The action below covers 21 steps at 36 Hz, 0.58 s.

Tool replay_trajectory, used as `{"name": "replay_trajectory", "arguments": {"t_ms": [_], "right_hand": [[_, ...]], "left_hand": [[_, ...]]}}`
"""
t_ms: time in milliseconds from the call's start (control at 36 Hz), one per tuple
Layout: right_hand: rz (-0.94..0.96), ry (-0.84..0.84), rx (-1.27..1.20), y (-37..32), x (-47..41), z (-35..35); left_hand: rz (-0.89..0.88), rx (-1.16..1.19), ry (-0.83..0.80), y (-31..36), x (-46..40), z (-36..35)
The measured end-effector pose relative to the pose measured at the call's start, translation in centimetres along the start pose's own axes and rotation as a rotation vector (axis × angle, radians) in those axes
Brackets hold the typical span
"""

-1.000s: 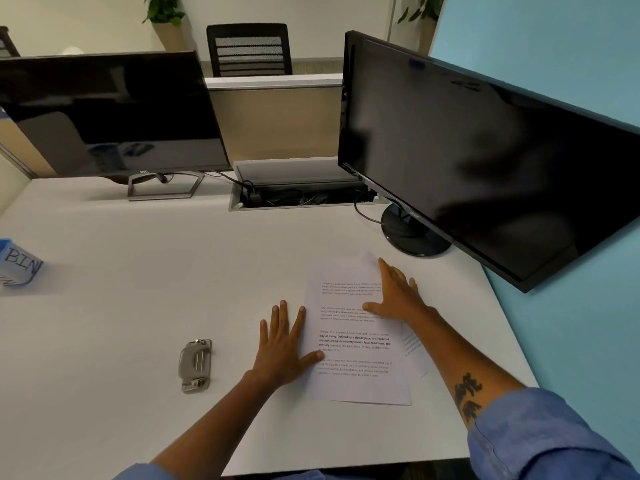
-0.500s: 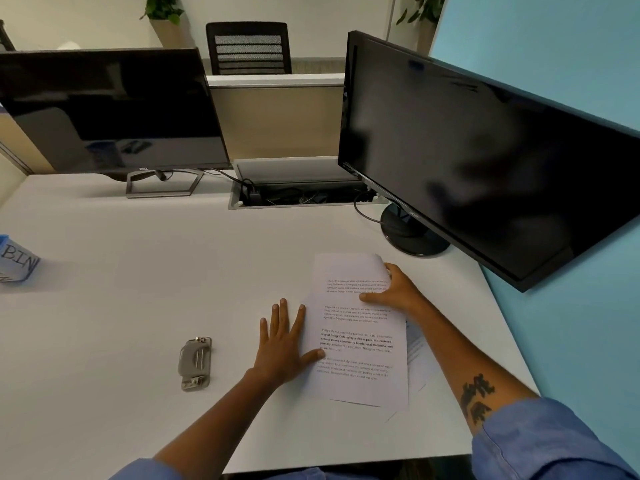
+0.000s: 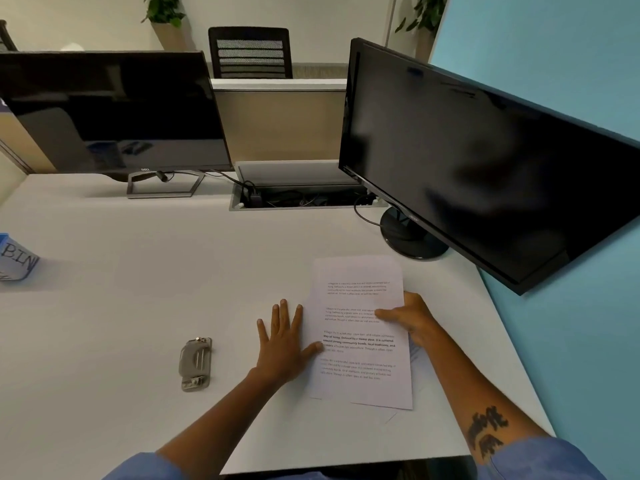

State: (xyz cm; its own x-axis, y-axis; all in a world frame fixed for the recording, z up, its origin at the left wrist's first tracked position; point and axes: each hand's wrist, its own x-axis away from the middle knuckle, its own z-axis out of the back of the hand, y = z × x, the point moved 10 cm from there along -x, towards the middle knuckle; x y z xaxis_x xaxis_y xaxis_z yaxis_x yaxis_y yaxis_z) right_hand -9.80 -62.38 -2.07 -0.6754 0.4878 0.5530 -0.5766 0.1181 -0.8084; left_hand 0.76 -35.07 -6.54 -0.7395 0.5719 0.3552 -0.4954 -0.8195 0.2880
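The printed sheets (image 3: pixel 360 341) lay on the table (image 3: pixel 138 306), lower centre-right of the frame. The left hand (image 3: pixel 282 344) lay flat and wide, its thumb on their left edge; the right hand (image 3: pixel 412 318) pinched the right edge. It would be best to square the edges before lifting. The blue box (image 3: pixel 17 259) at far left read "BIN" and the left monitor (image 3: pixel 110 112) read "DELL".

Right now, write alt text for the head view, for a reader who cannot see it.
A person's left hand lies flat on a white desk, thumb on printed sheets whose right edge the right hand pinches. A grey metal tool lies to the left; two dark monitors stand behind.
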Motion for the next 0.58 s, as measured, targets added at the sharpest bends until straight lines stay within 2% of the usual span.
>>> {"name": "replay_trajectory", "arguments": {"t_ms": [333,583], "right_hand": [[-0.054,-0.037,0.042,0.6,0.2,3.6],[-0.084,-0.046,0.18,1.1,0.4,4.5]], "left_hand": [[0.087,-0.07,0.074,1.1,-0.3,1.0],[0.13,-0.108,0.096,1.1,-1.4,2.1]]}}
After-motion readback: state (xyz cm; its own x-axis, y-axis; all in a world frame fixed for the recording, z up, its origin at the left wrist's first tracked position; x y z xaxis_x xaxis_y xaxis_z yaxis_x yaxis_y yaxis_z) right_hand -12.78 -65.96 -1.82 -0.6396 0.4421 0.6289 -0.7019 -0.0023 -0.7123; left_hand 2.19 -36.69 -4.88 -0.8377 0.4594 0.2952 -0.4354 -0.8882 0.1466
